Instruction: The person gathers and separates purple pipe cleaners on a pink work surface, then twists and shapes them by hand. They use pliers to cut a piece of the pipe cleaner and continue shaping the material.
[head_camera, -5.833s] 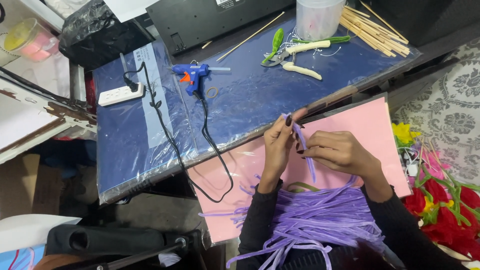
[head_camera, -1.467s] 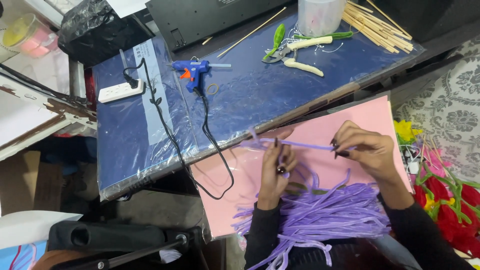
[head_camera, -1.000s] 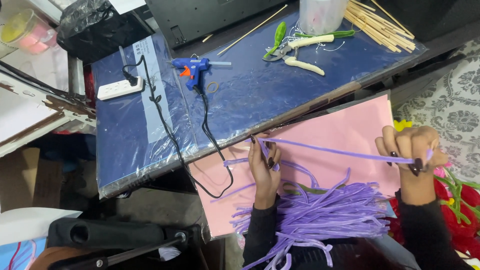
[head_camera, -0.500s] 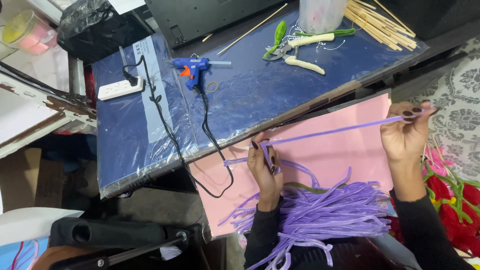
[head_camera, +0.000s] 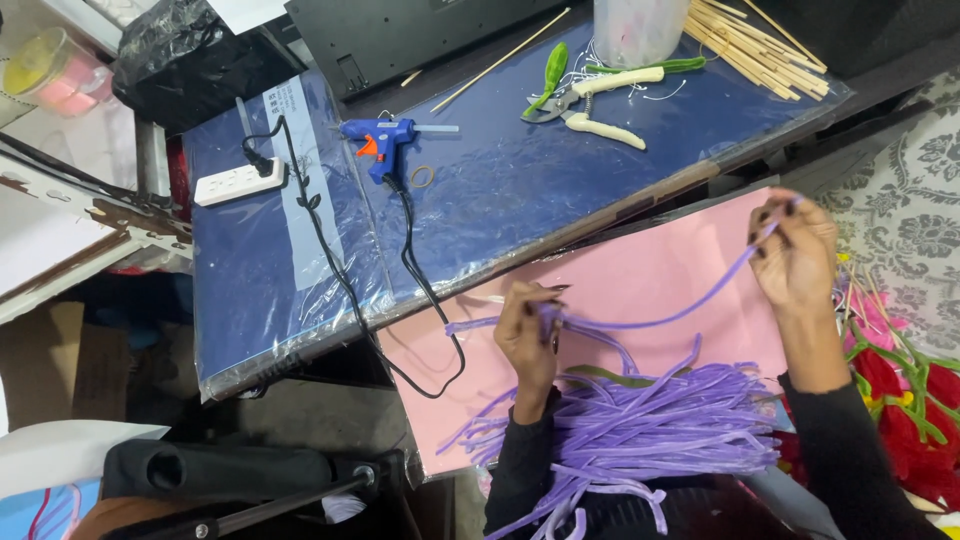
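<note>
Purple strand (head_camera: 690, 312) now slack, right hand (head_camera: 795, 255) nearer.

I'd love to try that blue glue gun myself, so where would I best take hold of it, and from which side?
Probably by the blue glue gun's handle, the short leg that points toward the person, where the black cord leaves it. It lies flat on the blue board, nozzle and glue stick pointing right, so come from the near side, above the handle, keeping clear of the orange trigger and nozzle.

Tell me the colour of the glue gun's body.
Blue, with an orange trigger; the glue gun shows clearly in the head view.
</note>
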